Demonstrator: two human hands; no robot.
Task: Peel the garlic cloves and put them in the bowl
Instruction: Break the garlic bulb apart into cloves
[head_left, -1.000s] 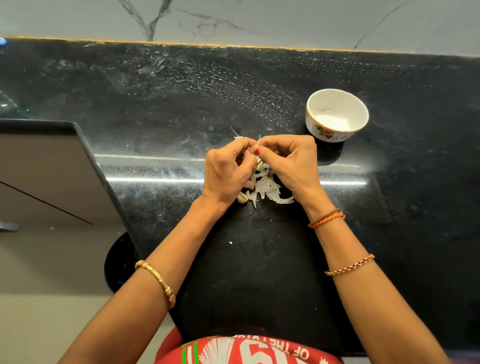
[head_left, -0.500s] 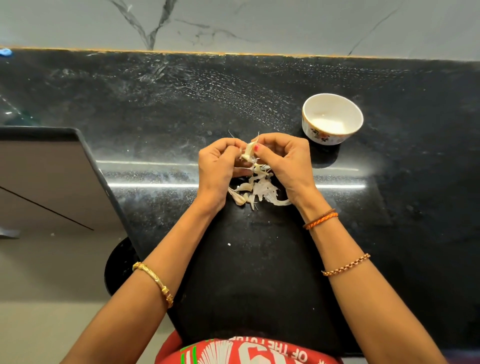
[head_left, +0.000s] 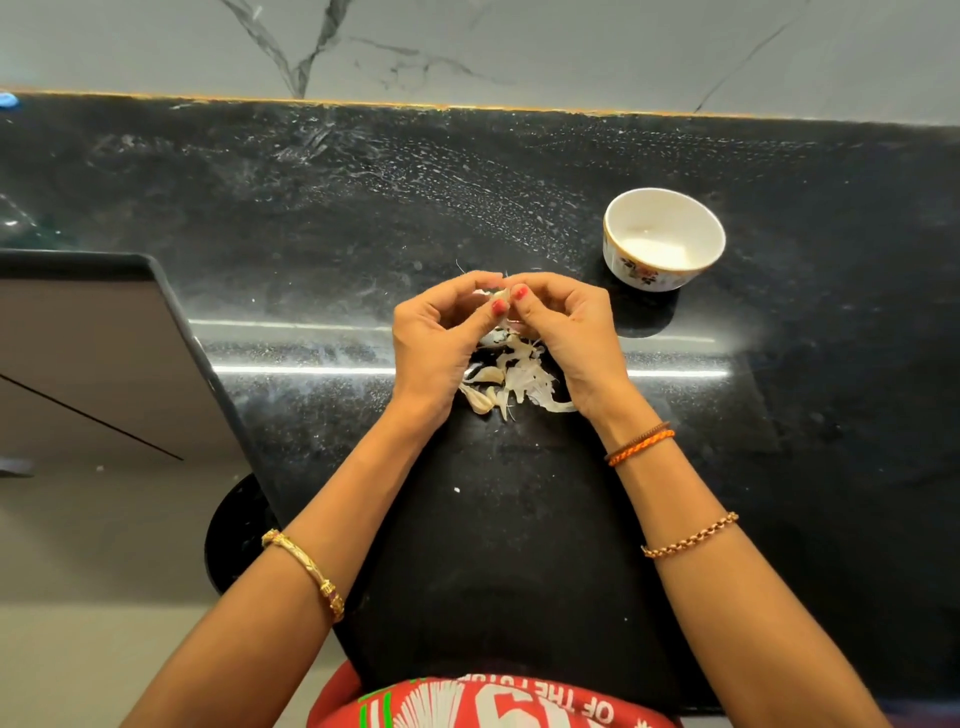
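Since before, both hands rose slightly; left hand (head_left: 441, 332) and right hand (head_left: 566, 325) pinch a pale, half-skinned clove (head_left: 500, 296).

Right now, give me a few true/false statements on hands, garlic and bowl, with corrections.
1. Both hands pinch one garlic clove between their fingertips. True: the left hand and right hand meet on it.
2. The white bowl holds several peeled cloves. False: no cloves show in it.
3. Garlic skins lie on the black counter below the hands. True.
4. The bowl sits on the person's left. False: it stands on the right, beyond the right hand.
5. The right hand touches the bowl. False: they are apart.
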